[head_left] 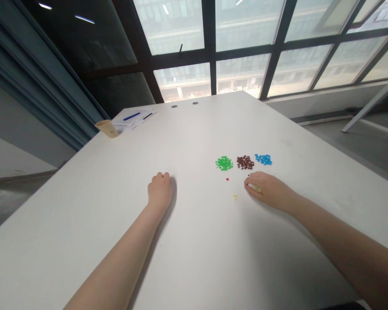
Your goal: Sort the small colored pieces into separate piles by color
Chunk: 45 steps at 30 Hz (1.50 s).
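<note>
The right hand rests on its little-finger side, fingers curled and closed on a pale yellow object (mostly covered, so I can't say exactly what it is). The left hand sits well apart from it, curled into a loose fist with its knuckles up and nothing visible in its grip. Both hands are on a white table.

Just beside the right fingertips lies a tiny dark piece. Near that hand are a few small yellow pieces and, closer to the green heap, one red piece. Just beyond are three small heaps of tiny plastic pieces in a row, not touching: a green heap, a brown heap and a blue heap (the right hand is nearest the brown one).

Farther off, near the table's left edge, stands a tan paper cup, tilted in the view by the wide lens. Just beside it lie papers with blue markings. Two round grommets are set near the far edge. Behind the table is a large gridded window, with a blue-grey curtain to the left.
</note>
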### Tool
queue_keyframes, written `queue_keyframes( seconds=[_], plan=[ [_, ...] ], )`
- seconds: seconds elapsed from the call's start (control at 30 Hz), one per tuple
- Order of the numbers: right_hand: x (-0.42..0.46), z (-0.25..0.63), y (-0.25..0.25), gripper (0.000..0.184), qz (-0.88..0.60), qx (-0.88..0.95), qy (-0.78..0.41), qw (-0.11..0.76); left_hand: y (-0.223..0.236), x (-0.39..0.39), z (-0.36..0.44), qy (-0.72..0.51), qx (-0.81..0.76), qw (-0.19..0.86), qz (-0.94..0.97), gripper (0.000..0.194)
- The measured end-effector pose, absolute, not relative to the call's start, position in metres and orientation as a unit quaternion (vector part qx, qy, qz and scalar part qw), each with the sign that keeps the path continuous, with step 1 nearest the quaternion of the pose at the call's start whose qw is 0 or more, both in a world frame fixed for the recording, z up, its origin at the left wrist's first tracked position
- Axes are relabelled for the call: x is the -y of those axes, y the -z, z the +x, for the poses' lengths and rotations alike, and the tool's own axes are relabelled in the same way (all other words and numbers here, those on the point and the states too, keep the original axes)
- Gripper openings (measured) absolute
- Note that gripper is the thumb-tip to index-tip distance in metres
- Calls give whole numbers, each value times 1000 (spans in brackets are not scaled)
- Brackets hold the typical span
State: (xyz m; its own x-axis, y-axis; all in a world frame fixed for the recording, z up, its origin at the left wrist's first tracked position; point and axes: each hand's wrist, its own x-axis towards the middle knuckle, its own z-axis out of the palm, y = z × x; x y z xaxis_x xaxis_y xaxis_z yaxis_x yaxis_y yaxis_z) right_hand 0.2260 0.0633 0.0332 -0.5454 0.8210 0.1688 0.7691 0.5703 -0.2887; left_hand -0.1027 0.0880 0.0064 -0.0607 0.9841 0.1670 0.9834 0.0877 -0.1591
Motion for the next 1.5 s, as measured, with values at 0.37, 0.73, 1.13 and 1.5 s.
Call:
queue_keyframes(
  seconds=[0.37,0.73,1.13,1.5],
  plan=[
    [-61,222,-33,15,-438,882,-97,141,-17,-56,-48,229,581,-119,-772,10],
    [-36,194,-36,17,-352,903,-120,215,-1,-22,-26,370,319,-117,-865,12],
    [-26,185,-29,15,-322,897,-132,271,5,-24,-29,339,262,-100,-898,13],
    [-22,178,-26,15,-317,904,-135,254,1,-23,-29,324,246,-106,-907,11]
  ],
)
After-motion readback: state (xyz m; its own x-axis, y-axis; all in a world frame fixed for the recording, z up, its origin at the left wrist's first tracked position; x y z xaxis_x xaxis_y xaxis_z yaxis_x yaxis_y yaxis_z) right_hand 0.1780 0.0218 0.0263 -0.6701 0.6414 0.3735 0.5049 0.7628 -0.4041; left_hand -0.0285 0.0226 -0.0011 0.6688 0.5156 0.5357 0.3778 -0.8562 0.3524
